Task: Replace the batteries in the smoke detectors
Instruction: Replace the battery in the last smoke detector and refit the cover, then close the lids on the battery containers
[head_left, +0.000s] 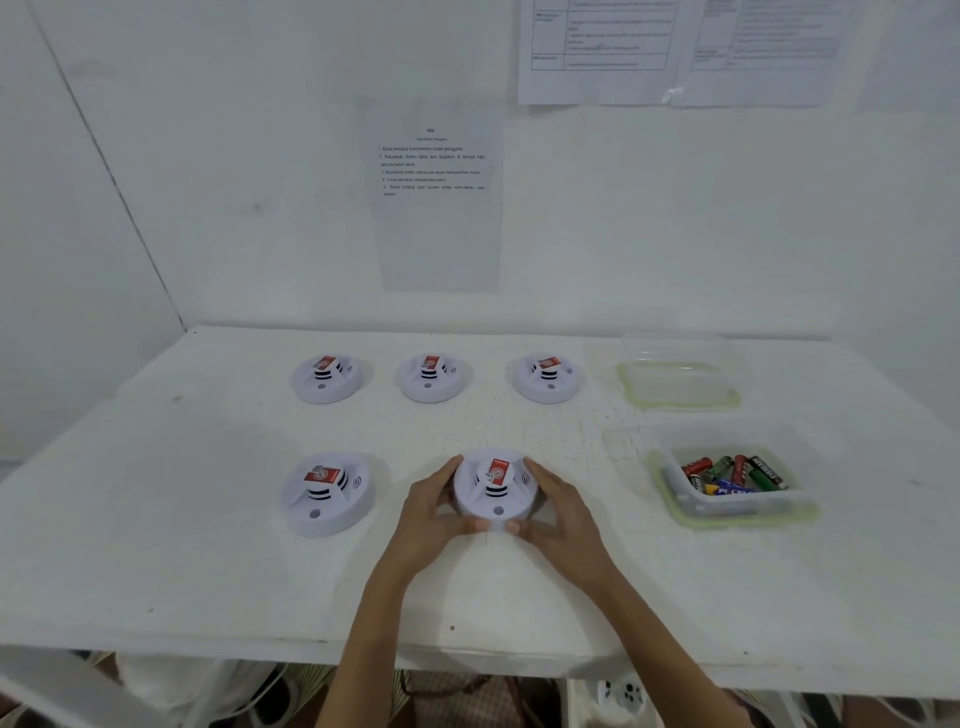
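Several round white smoke detectors with red labels lie on the white table (208, 571). The front middle detector (493, 493) sits between both hands. My left hand (431, 512) curls round its left side, and my right hand (558, 512) curls round its right side, thumbs meeting at its near rim. Another detector (327, 493) lies to the left of it. Three more stand in a back row: left (326, 378), middle (432, 376), right (548, 378). A clear plastic box (737, 514) at the right holds several loose batteries (735, 475).
An empty clear plastic box (678, 387) stands behind the battery box at the back right. Printed sheets (436, 208) are stuck to the white wall behind the table. The table's front edge runs just below my forearms.
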